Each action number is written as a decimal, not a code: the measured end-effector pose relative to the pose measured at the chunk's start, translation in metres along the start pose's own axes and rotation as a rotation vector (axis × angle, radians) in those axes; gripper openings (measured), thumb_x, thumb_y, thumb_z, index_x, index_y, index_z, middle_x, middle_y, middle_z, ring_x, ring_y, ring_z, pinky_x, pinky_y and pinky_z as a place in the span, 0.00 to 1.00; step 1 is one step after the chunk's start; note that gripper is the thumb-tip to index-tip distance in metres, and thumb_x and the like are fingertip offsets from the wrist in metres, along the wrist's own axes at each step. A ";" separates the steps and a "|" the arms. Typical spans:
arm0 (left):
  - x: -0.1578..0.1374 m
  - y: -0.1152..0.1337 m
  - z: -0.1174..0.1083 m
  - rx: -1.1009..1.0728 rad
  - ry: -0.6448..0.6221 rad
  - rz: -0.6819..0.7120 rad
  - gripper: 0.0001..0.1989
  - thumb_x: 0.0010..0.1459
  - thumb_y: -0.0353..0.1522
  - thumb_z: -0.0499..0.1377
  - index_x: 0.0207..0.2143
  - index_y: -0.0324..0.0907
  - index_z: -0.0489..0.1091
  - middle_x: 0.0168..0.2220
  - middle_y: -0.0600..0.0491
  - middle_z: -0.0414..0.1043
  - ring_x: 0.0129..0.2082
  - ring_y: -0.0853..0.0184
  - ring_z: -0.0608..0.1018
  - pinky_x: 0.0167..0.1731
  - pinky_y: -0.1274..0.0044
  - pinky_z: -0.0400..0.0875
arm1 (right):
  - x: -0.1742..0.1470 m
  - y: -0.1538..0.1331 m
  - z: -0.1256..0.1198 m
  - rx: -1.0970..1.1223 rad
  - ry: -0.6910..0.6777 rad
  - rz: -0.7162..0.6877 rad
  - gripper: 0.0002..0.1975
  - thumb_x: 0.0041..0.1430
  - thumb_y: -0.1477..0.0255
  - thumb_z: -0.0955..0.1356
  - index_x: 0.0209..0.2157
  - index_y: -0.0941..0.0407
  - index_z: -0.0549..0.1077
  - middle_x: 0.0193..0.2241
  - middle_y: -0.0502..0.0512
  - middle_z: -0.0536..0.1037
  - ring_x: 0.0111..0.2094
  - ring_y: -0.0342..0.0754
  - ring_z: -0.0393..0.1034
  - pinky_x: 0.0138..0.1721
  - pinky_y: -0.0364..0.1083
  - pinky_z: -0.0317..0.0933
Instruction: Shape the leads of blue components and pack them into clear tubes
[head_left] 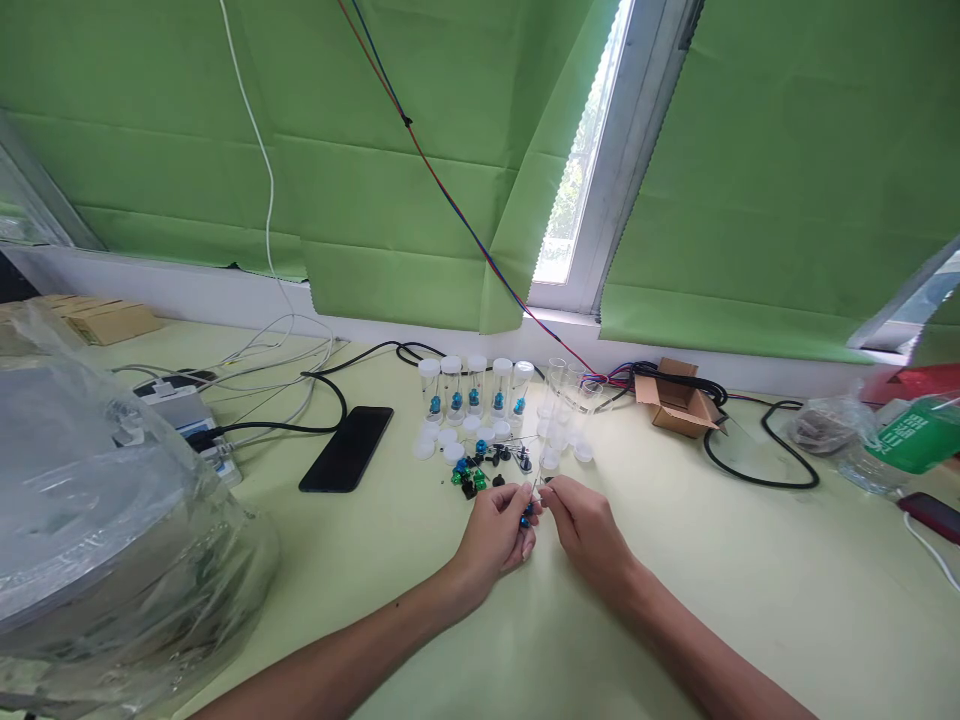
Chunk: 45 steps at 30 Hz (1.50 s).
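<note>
Small parts (pixel 480 481) are blue, green and black; caps (pixel 424 448) white; blinds (pixel 420 275) green.

There is room to slide over the pale surface (pixel 727 550) at the lower right, and through the gap between the phone (pixel 346 450) and the small parts (pixel 469 476) near the middle. Five capped tubes (pixel 475 385) block the way straight back, a big plastic-wrapped thing (pixel 112 540) fills the lower left, and a box (pixel 674 419) and black cable (pixel 780 486) sit at the right.
</note>
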<state>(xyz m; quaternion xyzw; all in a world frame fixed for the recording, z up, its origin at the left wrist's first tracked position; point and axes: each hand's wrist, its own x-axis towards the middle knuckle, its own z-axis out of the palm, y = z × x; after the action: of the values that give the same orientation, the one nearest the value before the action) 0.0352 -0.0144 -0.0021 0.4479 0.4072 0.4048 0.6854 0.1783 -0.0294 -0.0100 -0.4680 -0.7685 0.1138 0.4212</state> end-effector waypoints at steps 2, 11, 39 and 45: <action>0.000 0.000 0.000 0.007 0.002 0.004 0.18 0.56 0.44 0.57 0.23 0.39 0.65 0.13 0.61 0.59 0.08 0.78 0.60 0.09 0.85 0.46 | 0.000 0.000 -0.001 0.001 -0.009 -0.002 0.15 0.69 0.72 0.57 0.25 0.54 0.59 0.23 0.49 0.64 0.23 0.44 0.57 0.27 0.43 0.52; 0.000 -0.001 0.001 0.078 0.007 0.013 0.19 0.55 0.44 0.57 0.21 0.40 0.63 0.14 0.61 0.58 0.08 0.78 0.61 0.09 0.84 0.46 | 0.002 0.000 -0.010 -0.071 -0.097 -0.067 0.15 0.68 0.75 0.56 0.25 0.54 0.57 0.24 0.50 0.64 0.24 0.44 0.56 0.27 0.43 0.51; -0.001 -0.001 -0.002 0.177 -0.068 0.086 0.21 0.59 0.48 0.53 0.24 0.41 0.62 0.10 0.59 0.60 0.06 0.75 0.60 0.08 0.83 0.49 | 0.001 -0.001 -0.012 -0.162 -0.099 -0.187 0.17 0.71 0.72 0.56 0.26 0.54 0.61 0.24 0.50 0.65 0.23 0.44 0.57 0.25 0.42 0.53; 0.000 -0.001 -0.003 0.075 -0.075 0.119 0.21 0.55 0.49 0.57 0.26 0.39 0.65 0.22 0.56 0.63 0.16 0.70 0.73 0.12 0.80 0.65 | -0.001 0.005 -0.009 -0.142 -0.053 -0.161 0.16 0.70 0.73 0.56 0.25 0.54 0.60 0.23 0.50 0.64 0.23 0.43 0.56 0.25 0.42 0.53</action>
<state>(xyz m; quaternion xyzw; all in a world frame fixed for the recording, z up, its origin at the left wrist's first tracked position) 0.0328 -0.0141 -0.0034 0.5114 0.3689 0.4120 0.6577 0.1884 -0.0296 -0.0073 -0.4301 -0.8207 0.0373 0.3743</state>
